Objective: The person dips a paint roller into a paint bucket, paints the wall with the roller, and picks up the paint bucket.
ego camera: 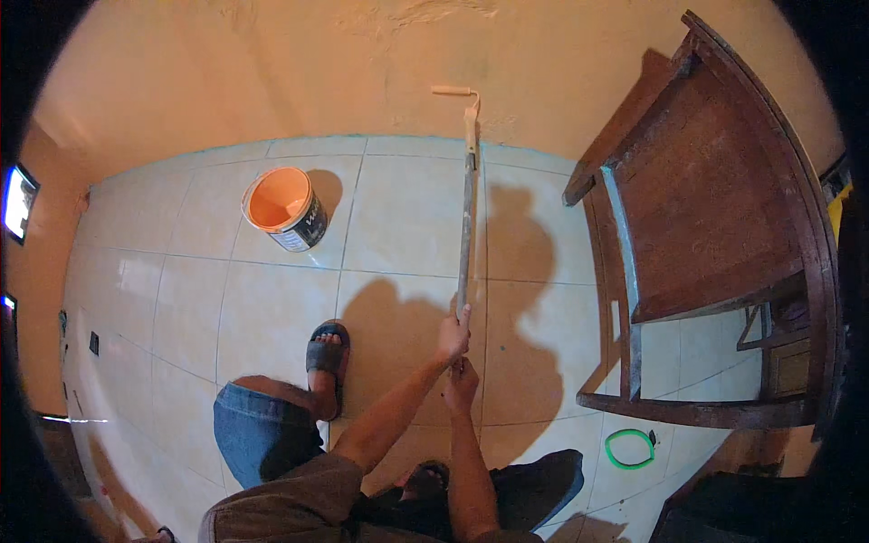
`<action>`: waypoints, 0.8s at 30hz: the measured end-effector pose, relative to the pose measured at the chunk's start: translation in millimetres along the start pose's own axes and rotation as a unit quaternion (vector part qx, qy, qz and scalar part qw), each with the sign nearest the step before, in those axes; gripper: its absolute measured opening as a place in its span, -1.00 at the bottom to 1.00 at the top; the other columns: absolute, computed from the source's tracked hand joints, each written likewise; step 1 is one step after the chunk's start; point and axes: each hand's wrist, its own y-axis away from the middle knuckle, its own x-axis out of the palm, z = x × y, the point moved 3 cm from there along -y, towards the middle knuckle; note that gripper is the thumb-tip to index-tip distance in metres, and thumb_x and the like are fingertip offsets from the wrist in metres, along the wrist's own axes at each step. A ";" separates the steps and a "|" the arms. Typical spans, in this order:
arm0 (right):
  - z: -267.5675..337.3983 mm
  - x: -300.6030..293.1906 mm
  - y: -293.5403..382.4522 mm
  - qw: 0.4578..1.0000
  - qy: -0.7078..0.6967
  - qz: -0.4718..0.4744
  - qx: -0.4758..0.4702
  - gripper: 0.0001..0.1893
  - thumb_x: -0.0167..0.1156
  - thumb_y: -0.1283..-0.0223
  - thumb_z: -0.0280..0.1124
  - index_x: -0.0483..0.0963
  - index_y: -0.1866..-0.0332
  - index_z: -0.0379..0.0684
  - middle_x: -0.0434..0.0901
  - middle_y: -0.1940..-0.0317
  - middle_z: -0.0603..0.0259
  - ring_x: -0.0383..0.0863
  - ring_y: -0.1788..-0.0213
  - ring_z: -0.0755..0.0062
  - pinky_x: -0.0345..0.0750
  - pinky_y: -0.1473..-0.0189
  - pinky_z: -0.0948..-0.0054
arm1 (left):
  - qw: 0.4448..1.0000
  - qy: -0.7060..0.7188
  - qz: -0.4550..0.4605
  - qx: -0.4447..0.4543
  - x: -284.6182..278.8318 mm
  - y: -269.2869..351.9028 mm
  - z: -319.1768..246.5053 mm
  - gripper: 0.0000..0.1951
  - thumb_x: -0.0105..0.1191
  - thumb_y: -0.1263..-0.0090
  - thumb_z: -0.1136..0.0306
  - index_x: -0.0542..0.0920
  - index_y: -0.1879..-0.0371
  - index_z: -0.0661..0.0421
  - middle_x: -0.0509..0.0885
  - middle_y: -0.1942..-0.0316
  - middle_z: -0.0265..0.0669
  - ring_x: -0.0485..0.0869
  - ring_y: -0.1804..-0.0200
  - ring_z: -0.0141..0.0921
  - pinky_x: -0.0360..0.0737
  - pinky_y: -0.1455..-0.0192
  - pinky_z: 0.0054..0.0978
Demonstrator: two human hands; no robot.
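Both my hands grip the long pole of a paint roller. My left hand (pixel 453 338) is farther up the pole, and my right hand (pixel 461 387) closes around it just below. The grey pole (pixel 466 224) stretches away over the tiles towards the orange wall (pixel 305 75). At its far end a small paint roller (pixel 451 91) on a bent wire frame appears against the lower wall; whether it touches cannot be told. A paint bucket (pixel 299 224), coated orange inside, stands on the floor left of the pole.
A dark wooden furniture frame (pixel 719 203) with a large panel stands at the right, near the wall. A green ring (pixel 630 449) lies on the tiled floor (pixel 407 210) below it. A small dark object (pixel 94 343) sits at far left. My sandalled foot (pixel 326 363) is below the bucket.
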 end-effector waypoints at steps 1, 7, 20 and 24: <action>4.6 -0.6 -0.5 1.000 0.001 0.001 0.001 -0.56 -0.05 -0.19 -0.07 0.32 0.51 -0.31 0.29 0.70 0.26 0.24 0.58 0.56 0.25 0.52 0.46 | 1.000 0.001 -0.001 -0.001 -1.1 2.3 -5.3 -0.50 -0.22 -0.28 -0.14 0.28 0.66 0.09 0.24 0.83 -0.43 0.28 0.82 -0.52 0.28 0.80 -0.52; 8.2 -2.6 -12.7 0.997 -0.050 -0.036 -0.037 -0.54 -0.08 -0.20 -0.04 0.28 0.54 -0.30 0.26 0.70 0.26 0.24 0.56 0.54 0.26 0.52 0.47 | 0.999 0.021 0.002 0.047 3.0 23.9 -48.7 -0.53 -0.22 -0.29 -0.12 0.29 0.58 0.09 0.24 0.80 -0.48 0.27 0.78 -0.57 0.27 0.79 -0.56; 22.1 6.1 -17.7 0.995 -0.001 -0.023 -0.097 -0.45 -0.13 -0.16 0.11 0.35 0.44 -0.32 0.38 0.65 0.10 0.36 0.56 0.42 0.33 0.48 0.38 | 0.994 -0.028 -0.036 0.103 -5.5 13.8 -51.5 -0.43 -0.23 -0.28 -0.14 0.29 0.76 0.13 0.26 0.89 -0.41 0.32 0.83 -0.47 0.27 0.79 -0.48; -22.6 16.8 -4.4 0.998 0.043 -0.014 -0.039 -0.53 -0.07 -0.17 0.00 0.35 0.45 -0.30 0.38 0.65 0.17 0.38 0.55 0.49 0.33 0.48 0.43 | 0.999 -0.007 -0.031 0.012 -10.8 -2.2 -2.1 -0.40 -0.24 -0.24 -0.21 0.29 0.80 0.10 0.28 0.85 -0.40 0.32 0.82 -0.49 0.27 0.78 -0.48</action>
